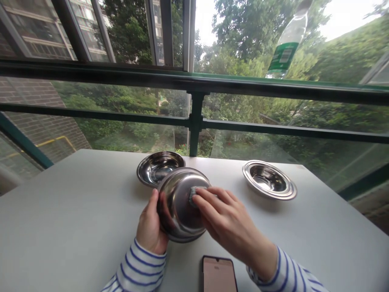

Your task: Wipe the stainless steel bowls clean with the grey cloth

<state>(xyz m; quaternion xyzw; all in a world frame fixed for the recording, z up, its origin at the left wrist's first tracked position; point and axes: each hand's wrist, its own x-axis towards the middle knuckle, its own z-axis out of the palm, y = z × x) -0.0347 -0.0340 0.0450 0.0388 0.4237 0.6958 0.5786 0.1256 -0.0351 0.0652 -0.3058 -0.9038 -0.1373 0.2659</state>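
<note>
A shiny metal bowl (179, 211) is held up over the table, tilted so that its underside faces me. My left hand (152, 227) grips it by the left rim, thumb on the near side and the other fingers hidden behind. Against the bowl's base my right hand (226, 219) presses a small grey-green scrubbing pad or cloth, mostly covered by the fingertips. Just behind the held bowl, a second metal bowl (148, 166) rests upright on the table, partly hidden by it.
To the right sits a wide-rimmed metal bowl (287, 190). A phone (219, 275) lies at the near edge of the white table (91, 211). Beyond the table runs a dark green railing (121, 79) with glass, and a plastic bottle (284, 56) with a green label stands on it.
</note>
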